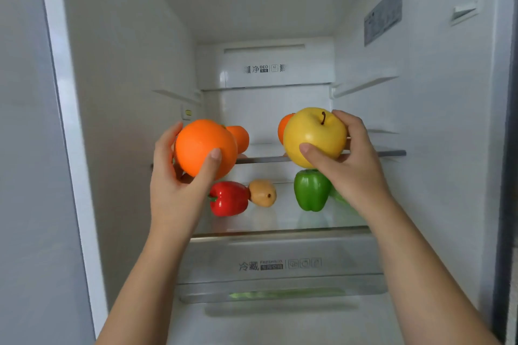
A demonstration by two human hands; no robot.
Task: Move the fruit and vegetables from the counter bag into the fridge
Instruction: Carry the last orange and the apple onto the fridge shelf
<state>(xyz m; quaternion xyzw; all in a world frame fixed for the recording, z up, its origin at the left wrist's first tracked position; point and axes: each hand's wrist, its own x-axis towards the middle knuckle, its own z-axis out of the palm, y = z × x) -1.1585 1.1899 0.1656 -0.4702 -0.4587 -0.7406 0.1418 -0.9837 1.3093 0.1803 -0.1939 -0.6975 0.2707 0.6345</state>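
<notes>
The open fridge (117,92) filled the view, with both arms reaching in from below. At the left, the left hand (179,187) had its grip clamped on an orange (201,145), thumb across the front and fingers behind, held at the front edge of the upper glass shelf (372,153) near its left end. Just behind that fruit, a second orange (241,137) sat on the same shelf. Below, on the lower shelf (280,218), a red bell pepper (228,198) lay on its side toward the left, touching or nearly touching a small brown kiwi-like fruit (262,193) to its right. Further right stood a green bell pepper (310,190), upright, with more green partly hidden behind the wrist. Above it, the right hand (353,165) had its grip closed around a yellow apple (314,134), stem up, at the upper shelf's front edge. Another orange fruit (283,126) peeked out behind the apple. Under the shelves, a clear crisper drawer (280,260) showed something green inside.
</notes>
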